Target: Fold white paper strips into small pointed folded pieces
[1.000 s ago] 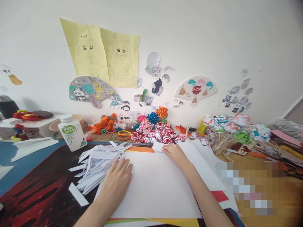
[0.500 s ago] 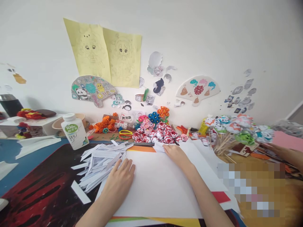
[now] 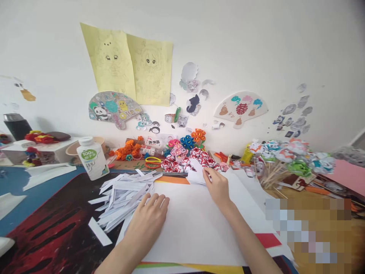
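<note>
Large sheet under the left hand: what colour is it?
The large sheet is plain white, seen in the head view.

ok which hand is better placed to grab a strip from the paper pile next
Probably the left hand: it rests palm down on the white sheet, right beside the paper strips, and seems to grip nothing. The right hand is farther off and pinches a raised piece of paper.

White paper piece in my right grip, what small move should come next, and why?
Probably lift the white paper piece clear of the large white sheet with the right grip: that grip seems to pinch it, the piece's tip stands up before the red-and-white flowers, and the left grip rests on the sheet, which could steady it.
</note>
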A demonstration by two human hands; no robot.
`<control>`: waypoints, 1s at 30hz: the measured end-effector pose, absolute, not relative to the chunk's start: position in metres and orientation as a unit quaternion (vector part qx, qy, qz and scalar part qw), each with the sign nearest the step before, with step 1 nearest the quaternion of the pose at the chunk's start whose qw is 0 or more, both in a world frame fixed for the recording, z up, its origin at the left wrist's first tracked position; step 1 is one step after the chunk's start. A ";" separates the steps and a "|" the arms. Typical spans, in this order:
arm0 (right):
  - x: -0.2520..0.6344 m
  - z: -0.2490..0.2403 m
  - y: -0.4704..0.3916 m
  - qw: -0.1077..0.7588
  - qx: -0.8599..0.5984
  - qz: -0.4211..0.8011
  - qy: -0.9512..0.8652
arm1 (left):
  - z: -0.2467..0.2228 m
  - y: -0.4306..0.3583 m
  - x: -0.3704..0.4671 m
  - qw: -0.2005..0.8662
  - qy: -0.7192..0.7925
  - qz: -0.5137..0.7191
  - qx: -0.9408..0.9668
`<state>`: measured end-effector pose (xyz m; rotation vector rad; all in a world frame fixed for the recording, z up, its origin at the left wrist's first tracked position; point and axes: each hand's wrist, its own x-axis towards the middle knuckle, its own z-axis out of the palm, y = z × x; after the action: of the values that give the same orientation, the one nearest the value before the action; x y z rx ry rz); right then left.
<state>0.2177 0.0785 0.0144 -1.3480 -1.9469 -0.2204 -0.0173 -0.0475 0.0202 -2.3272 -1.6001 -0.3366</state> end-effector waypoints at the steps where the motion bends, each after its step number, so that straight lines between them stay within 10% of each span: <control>1: 0.210 0.017 0.072 0.388 -0.521 -0.072 -0.757 | 0.023 -0.048 -0.017 0.123 -0.566 -0.142 -0.803; 5: 0.172 0.022 0.043 0.501 -0.428 0.223 -0.719 | 0.029 -0.045 -0.020 -0.032 -0.609 -0.275 -0.744; 10: 0.147 0.018 0.026 0.423 -0.361 0.433 -0.710 | 0.030 -0.037 -0.030 -0.172 -0.627 -0.379 -0.658; 19: 0.145 0.018 0.012 0.259 -0.316 0.512 -0.755 | 0.039 -0.041 -0.030 -0.166 -0.604 -0.409 -0.663; 30: 0.140 0.021 0.008 0.345 -0.315 0.565 -0.680 | 0.036 -0.043 -0.030 -0.108 -0.611 -0.419 -0.663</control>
<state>0.1405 0.0083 0.0210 -0.8186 -1.7644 1.4668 -0.0303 -0.0430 0.0359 -2.2408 -2.0632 -1.4148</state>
